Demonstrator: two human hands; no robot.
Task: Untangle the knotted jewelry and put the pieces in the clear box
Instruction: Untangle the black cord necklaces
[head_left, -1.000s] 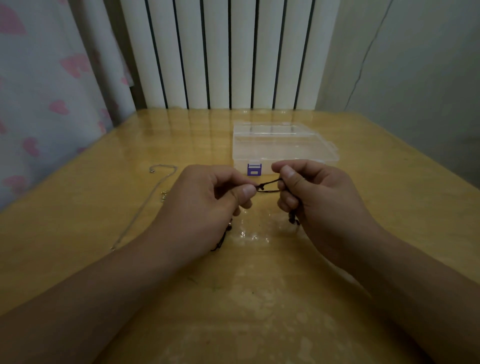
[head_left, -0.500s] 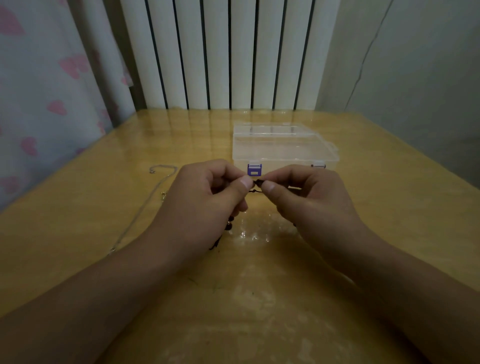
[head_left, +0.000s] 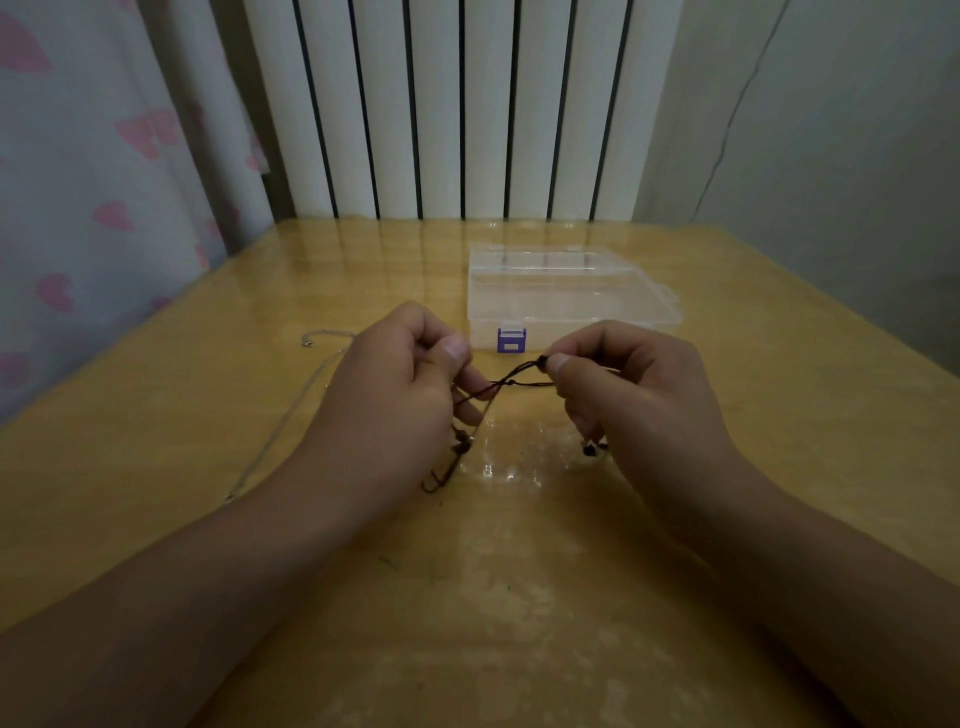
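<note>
My left hand (head_left: 387, 410) and my right hand (head_left: 639, 400) each pinch one end of a dark cord bracelet (head_left: 511, 383), held a little above the table. The cord is stretched between my thumbs with a small knot near its middle. Loops and beads of the cord hang below my left hand, and a bead end dangles under my right. The clear box (head_left: 571, 299) with a purple latch sits shut just behind my hands. A thin silver chain (head_left: 291, 415) lies stretched out on the table left of my left hand.
The wooden table (head_left: 519, 597) has a glossy, reflective top. A white radiator (head_left: 457, 109) stands behind it, a curtain with pink hearts (head_left: 88, 182) hangs at the left, and a grey wall rises at the right.
My hands, which met at the knot half a second ago, have pulled apart sideways. More of the dark cord now spans between them.
</note>
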